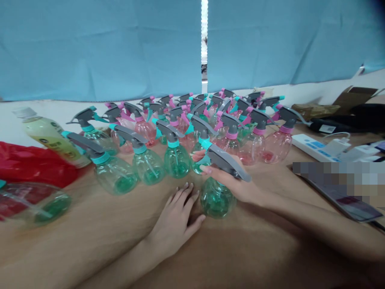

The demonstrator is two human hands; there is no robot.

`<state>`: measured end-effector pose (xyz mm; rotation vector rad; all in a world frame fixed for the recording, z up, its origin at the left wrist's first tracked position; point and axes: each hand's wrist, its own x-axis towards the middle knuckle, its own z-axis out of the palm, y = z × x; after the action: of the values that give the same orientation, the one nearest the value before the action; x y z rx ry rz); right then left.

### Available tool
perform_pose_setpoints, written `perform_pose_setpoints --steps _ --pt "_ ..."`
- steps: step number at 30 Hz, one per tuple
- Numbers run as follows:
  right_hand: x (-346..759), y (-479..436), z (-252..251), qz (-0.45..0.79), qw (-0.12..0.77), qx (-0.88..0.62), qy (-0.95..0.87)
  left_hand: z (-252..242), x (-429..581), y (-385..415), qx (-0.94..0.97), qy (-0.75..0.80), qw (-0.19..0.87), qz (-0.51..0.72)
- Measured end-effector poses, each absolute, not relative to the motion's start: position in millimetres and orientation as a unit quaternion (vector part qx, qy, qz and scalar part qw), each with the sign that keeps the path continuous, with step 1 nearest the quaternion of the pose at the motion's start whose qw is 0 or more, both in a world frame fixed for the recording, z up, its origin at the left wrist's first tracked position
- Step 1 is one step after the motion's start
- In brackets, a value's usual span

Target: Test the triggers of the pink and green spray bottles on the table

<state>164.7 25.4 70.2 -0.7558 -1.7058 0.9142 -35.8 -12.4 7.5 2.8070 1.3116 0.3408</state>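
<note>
My right hand [231,176] is wrapped round the neck of a green spray bottle [217,200] with a grey and turquoise trigger head. Its base is at the table top, close in front of the other bottles. Palm down on the wood, my left hand [177,216] lies flat with fingers spread, just left of that bottle and holding nothing. Behind my hands stand more green spray bottles [177,160] in a row. Pink spray bottles [278,146] are crowded at the right and farther back. Another green spray bottle [51,208] lies on its side at the left edge.
A red plastic bag [33,164] and a tilted drink bottle [51,134] are at the left. To the right are a white power strip [314,147] with plugs, a phone [339,196] and an open cardboard box [357,100]. Blue cloth [105,48] hangs behind the table.
</note>
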Motion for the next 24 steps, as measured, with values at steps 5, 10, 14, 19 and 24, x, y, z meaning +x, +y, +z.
perform_pose_setpoints --steps 5,10,14,19,24 --pt "165.3 26.3 69.2 0.379 0.506 -0.312 -0.710 8.1 -35.5 -12.4 0.902 0.420 0.010 0.101" --pt "164.6 25.1 70.4 0.385 0.506 -0.310 -0.707 8.9 -34.5 -12.2 0.903 0.421 0.008 0.090" --pt "164.3 24.1 71.4 0.387 0.499 -0.314 -0.708 9.5 -34.5 -12.4 0.901 0.424 0.011 0.091" --pt "166.1 25.2 70.6 0.389 0.497 -0.307 -0.713 7.7 -35.9 -12.1 0.903 0.420 0.006 0.088" --pt "164.2 26.1 71.0 0.388 0.496 -0.306 -0.714 6.1 -36.1 -12.3 0.903 0.418 0.004 0.097"
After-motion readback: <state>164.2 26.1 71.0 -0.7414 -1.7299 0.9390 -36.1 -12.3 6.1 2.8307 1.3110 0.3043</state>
